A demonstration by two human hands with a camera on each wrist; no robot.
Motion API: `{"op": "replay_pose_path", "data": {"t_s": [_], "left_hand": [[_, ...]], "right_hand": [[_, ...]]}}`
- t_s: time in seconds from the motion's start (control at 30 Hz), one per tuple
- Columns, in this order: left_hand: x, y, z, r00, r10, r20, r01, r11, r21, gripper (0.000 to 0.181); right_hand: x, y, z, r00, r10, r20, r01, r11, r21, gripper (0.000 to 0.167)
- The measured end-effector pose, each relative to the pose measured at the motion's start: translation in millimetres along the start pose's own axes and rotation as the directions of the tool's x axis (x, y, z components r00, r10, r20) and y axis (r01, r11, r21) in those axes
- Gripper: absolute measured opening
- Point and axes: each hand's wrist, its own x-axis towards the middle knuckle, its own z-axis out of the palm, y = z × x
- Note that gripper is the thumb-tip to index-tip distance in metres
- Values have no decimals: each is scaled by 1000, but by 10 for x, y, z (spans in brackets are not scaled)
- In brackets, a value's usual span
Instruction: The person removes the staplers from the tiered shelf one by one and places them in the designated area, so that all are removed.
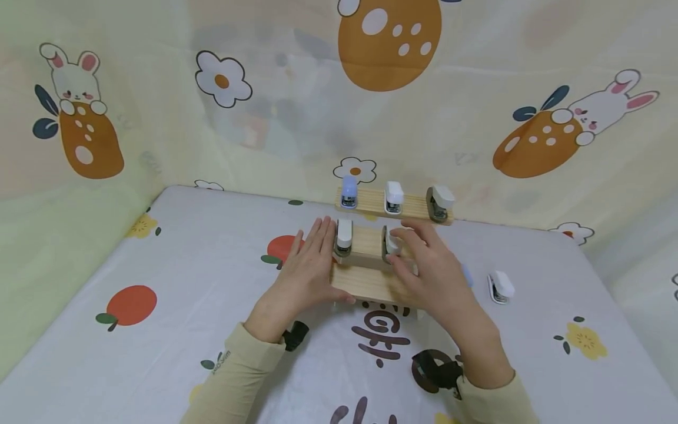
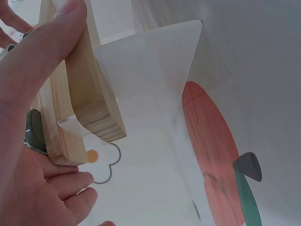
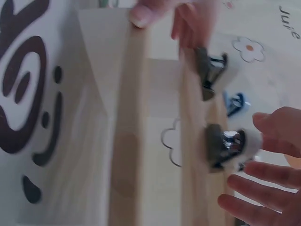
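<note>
A tiered rack of wooden planks carries small staplers. On its middle plank point(image 1: 365, 240) stand a grey-and-white stapler point(image 1: 344, 237) at the left and a second grey-and-white stapler point(image 3: 230, 143) nearer the right. My left hand point(image 1: 309, 268) rests along the rack's left end, fingers straight, thumb at the lower plank point(image 1: 365, 282). My right hand point(image 1: 431, 271) is around the second stapler, thumb and fingers spread on either side of its white top; the right wrist view shows them loosely apart. On the back plank point(image 1: 371, 197) sit a blue stapler point(image 1: 349, 192), a white stapler point(image 1: 394, 197) and a grey-and-white stapler point(image 1: 439, 203).
A white stapler point(image 1: 500, 287) lies on the tablecloth right of my right hand. Part of a blue object point(image 1: 467, 275) shows beside that wrist, mostly hidden. Translucent supports point(image 2: 150, 56) hold up the planks. A patterned curtain point(image 1: 286, 129) hangs close behind the rack.
</note>
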Motion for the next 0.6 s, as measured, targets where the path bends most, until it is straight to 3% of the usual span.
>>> {"op": "replay_pose_path", "data": {"t_s": [0.27,0.6], "left_hand": [[-9,-5,-6,1000,7,-12,-7,1000,5,144],[-6,-1,-6,1000,3,-3,-3,1000,-3,145]], "right_hand": [[25,-26,137,996,49,81,-46,998,-42,46],[39,-27,216,995,64,71,-64,998,-6,44]]}}
